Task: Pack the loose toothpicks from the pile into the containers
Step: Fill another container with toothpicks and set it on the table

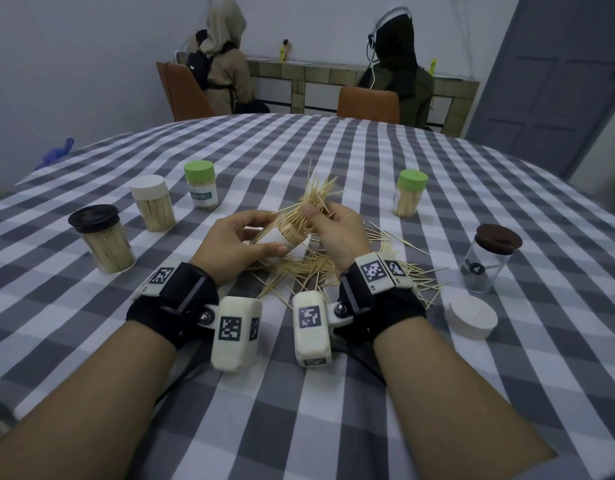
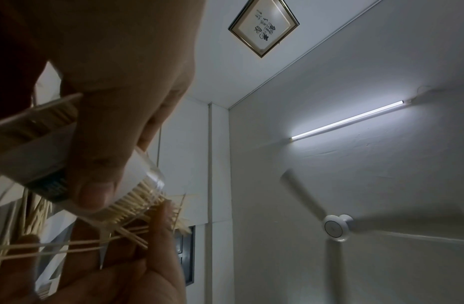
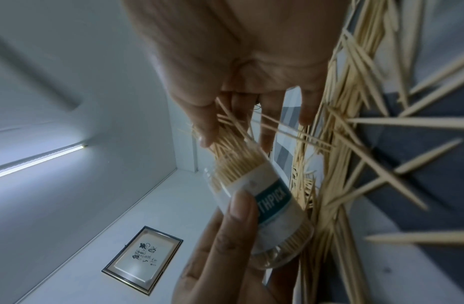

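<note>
My left hand (image 1: 245,242) grips an open clear container (image 1: 285,239) with a white and teal label, tilted toward the right, above the table. The container (image 3: 261,203) is packed with toothpicks. My right hand (image 1: 330,225) pinches a bundle of toothpicks (image 1: 316,199) at the container's mouth; their tips fan out up and away. The left thumb (image 2: 93,185) lies across the container (image 2: 137,181). A loose pile of toothpicks (image 1: 309,268) lies on the checked tablecloth (image 1: 333,393) beneath both hands and spreads to the right.
Closed full containers stand at left: black-lidded (image 1: 103,239), white-lidded (image 1: 153,202), green-lidded (image 1: 201,185). Right side: a green-lidded full one (image 1: 408,197), a nearly empty brown-lidded jar (image 1: 487,258), a loose white lid (image 1: 470,315). Two seated people (image 1: 396,64) are beyond the table.
</note>
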